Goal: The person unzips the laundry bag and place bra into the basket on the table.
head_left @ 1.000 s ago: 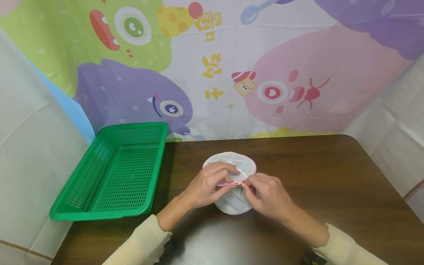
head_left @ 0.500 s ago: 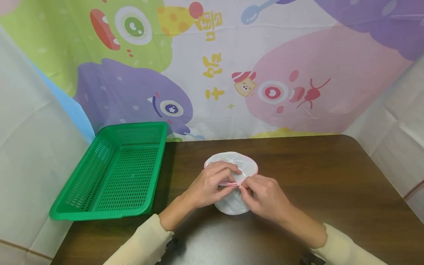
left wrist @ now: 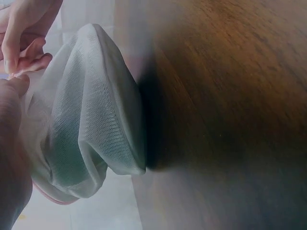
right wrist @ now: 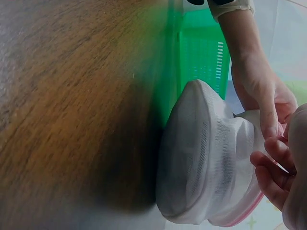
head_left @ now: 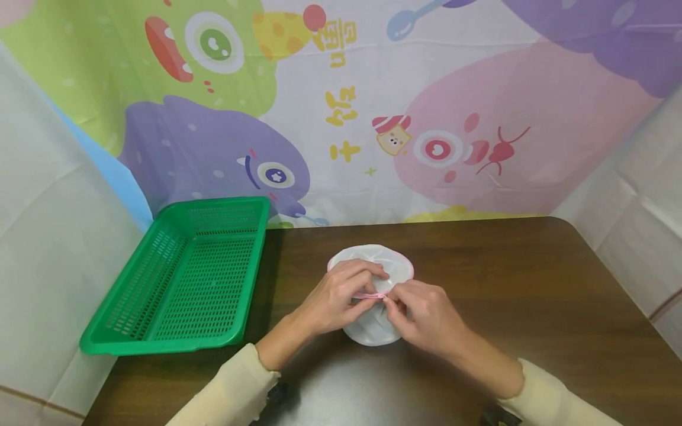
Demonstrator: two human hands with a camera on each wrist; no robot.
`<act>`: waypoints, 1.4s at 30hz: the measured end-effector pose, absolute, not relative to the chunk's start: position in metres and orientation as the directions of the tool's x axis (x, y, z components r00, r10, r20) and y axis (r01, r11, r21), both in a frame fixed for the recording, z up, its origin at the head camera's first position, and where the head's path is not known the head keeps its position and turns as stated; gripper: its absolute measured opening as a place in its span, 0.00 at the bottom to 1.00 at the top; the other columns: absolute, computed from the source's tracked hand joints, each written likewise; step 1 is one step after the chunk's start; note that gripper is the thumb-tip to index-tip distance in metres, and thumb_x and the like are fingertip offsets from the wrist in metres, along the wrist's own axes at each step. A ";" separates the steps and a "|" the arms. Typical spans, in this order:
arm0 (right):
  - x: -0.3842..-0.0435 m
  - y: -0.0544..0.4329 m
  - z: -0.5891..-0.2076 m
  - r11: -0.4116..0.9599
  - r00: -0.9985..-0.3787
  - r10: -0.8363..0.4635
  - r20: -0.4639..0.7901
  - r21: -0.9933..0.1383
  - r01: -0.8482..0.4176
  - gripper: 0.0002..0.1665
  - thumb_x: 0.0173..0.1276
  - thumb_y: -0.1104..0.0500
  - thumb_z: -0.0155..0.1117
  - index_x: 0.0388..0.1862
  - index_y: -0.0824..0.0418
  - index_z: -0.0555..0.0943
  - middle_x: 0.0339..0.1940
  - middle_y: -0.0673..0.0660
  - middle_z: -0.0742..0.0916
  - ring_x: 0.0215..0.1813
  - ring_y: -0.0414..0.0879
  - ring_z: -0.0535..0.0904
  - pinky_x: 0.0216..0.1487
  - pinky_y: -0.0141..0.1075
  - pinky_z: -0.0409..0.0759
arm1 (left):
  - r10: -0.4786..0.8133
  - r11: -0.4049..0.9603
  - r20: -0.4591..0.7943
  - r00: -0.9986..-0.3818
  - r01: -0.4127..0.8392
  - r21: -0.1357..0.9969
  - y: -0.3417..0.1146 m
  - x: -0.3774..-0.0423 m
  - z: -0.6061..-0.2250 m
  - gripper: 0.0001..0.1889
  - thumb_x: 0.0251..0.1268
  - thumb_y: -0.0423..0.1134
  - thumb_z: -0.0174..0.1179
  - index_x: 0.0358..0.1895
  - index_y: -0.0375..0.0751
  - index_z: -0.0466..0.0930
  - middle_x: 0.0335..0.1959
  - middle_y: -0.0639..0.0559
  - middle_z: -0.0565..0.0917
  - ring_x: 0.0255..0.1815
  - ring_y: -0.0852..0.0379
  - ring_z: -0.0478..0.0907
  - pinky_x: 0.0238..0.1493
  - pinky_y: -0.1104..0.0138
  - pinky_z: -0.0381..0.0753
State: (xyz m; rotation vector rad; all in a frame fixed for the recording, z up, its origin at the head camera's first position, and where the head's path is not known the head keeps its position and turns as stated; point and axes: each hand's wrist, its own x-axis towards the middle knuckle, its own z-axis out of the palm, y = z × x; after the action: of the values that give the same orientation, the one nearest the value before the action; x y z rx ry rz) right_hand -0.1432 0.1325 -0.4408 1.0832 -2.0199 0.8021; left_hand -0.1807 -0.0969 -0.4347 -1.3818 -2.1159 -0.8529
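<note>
A white mesh laundry bag with pink edging stands on the table in front of me, its round top facing up. My left hand lies over its near left rim, thumb and fingers pinching the pink zipper band. Close against it, my right hand pinches the same band with thumb and forefinger; the zipper's pull is hidden by the fingertips. From the side, in the left wrist view, the soft mesh wall sags in folds. The bag's bottom sits at the tabletop in the right wrist view.
A green plastic basket with slotted walls stands to the left, reaching over the table's left edge. The dark wooden table extends right of the bag. Behind it hangs a cartoon-print cloth.
My right hand has slid slightly left along the pink zipper band, closer to the left hand's fingers. The left hand and the bag have hardly moved.
</note>
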 end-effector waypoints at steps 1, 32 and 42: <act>-0.144 0.133 -0.441 0.459 -0.409 -0.436 0.802 -0.192 -0.867 0.09 0.63 0.70 0.69 0.30 0.56 0.83 0.22 0.45 0.84 0.26 0.35 0.76 0.29 0.25 0.74 | 0.631 0.297 0.677 -0.378 0.924 0.240 -0.097 -0.181 -0.435 0.13 0.65 0.29 0.78 0.34 0.42 0.80 0.55 0.47 0.93 0.59 0.49 0.91 0.66 0.57 0.90; -0.139 0.128 -0.440 0.457 -0.413 -0.451 0.791 -0.193 -0.868 0.10 0.59 0.71 0.70 0.29 0.56 0.82 0.21 0.45 0.83 0.26 0.34 0.74 0.28 0.24 0.72 | 0.627 0.283 0.674 -0.391 0.920 0.271 -0.094 -0.181 -0.435 0.11 0.64 0.29 0.79 0.38 0.42 0.84 0.55 0.46 0.93 0.60 0.50 0.91 0.65 0.57 0.91; -0.143 0.135 -0.444 0.472 -0.424 -0.439 0.792 -0.198 -0.859 0.09 0.62 0.70 0.69 0.30 0.57 0.82 0.21 0.46 0.82 0.26 0.35 0.75 0.28 0.25 0.73 | 0.619 0.267 0.689 -0.376 0.927 0.265 -0.097 -0.182 -0.437 0.13 0.65 0.27 0.77 0.35 0.41 0.79 0.53 0.45 0.93 0.57 0.50 0.92 0.61 0.59 0.91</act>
State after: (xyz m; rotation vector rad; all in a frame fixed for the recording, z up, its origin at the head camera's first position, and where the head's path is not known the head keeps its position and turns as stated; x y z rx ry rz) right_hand -0.1428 0.1347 -0.4436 1.0719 -2.0435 0.7955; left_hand -0.1825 -0.0967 -0.4372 -1.3948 -2.0907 -0.9049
